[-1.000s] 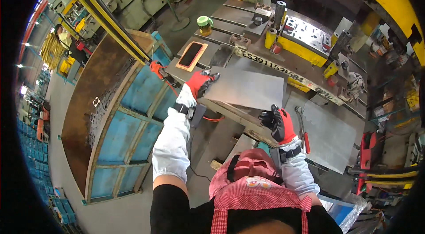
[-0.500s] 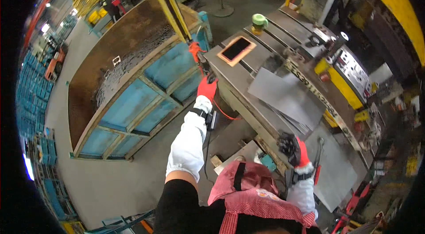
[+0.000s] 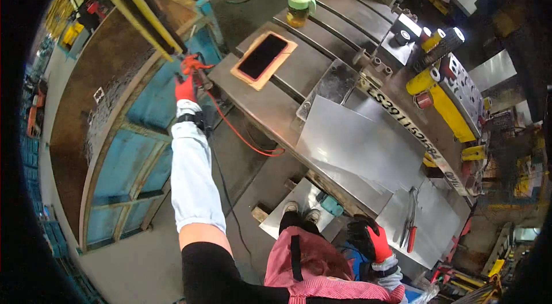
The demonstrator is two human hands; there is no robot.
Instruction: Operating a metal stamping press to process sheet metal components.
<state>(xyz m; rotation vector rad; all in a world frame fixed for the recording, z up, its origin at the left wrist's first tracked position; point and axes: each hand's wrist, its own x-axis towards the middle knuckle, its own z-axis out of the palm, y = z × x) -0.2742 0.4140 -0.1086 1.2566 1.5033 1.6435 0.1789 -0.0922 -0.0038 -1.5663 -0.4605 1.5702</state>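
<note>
Left hand [image 3: 185, 90] at orange tool [image 3: 194, 64]; sheets [image 3: 356, 143] overlapping.

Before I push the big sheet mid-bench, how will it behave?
Sheet: probably fairly stiff; it looks metallic and lies without ripples. Likely slippery, given its smooth sheen. Unlikely to roll or tip: broad and flat on the bench.

The left hand [image 3: 185, 88] reaches far forward while the right hand [image 3: 369, 239] curls loosely.

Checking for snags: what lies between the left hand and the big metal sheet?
In the head view, a red hose and then the bench top lie between the left hand and the metal sheet.
</note>
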